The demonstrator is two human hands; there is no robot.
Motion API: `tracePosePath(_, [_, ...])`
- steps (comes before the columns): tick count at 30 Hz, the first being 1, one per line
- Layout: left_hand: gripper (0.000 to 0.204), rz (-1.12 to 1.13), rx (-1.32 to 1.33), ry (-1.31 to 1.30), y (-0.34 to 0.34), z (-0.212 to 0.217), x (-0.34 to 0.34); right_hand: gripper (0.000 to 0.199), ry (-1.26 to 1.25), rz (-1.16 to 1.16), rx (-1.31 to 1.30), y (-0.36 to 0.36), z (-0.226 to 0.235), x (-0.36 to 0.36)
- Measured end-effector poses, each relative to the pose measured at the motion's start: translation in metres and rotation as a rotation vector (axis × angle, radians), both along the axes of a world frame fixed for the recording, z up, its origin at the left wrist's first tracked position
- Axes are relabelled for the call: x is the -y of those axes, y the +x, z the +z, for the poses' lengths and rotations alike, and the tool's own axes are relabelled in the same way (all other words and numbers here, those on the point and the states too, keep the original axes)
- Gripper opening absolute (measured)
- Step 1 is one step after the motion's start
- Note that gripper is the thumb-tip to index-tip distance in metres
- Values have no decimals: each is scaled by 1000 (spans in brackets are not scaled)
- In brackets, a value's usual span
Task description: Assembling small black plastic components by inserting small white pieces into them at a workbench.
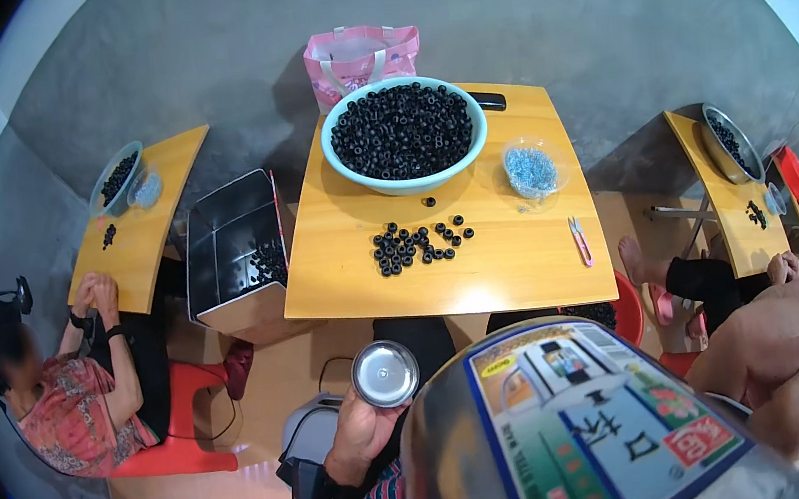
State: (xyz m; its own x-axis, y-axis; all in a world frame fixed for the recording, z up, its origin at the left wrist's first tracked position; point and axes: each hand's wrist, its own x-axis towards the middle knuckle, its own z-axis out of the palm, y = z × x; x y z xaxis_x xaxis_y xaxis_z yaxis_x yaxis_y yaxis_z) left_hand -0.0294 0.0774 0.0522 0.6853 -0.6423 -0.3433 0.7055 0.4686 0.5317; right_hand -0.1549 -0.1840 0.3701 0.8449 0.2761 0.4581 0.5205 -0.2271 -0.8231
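The metal mug (584, 427), bearing a printed label, is seen in the near foreground, to the right of the left hand (361, 431). A round metal lid (385, 374) is held in that hand; the right hand's state cannot be told. On the wooden table (345, 292), small black rings (415, 246) are scattered before a heaped light-blue basin (411, 185).

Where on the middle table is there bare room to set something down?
The middle table is bare between the black rings and the scissors, in front of the clear dish. More room lies left of the rings and in a strip along the near edge. The back is crowded: the bowl fills most of its width.
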Motion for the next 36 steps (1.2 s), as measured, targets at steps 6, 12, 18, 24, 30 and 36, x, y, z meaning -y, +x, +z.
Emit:
tracePosePath(6, [24,-4,25,-24,4,-7,-7,27,-20,-9,-26,2,9,-4])
tracePosePath(12, [26,-25,34,-46,7,-4,-1,27,-80,-106,-127,-2,17,-7])
tracePosePath(18, [28,5,76,-47,9,-6,3,27,-139,-181,-224,-5,24,-10])
tracePosePath(24, [27,25,24,-71,9,-7,-5,27,-174,-208,-294,2,25,-12])
tracePosePath(30, [27,74,113,-16,10,-13,1,27,-211,-253,-319,-1,32,-17])
tracePosePath(36, [27,127,109,23,7,-18,-15,27,-224,-216,-355,10,32,-15])
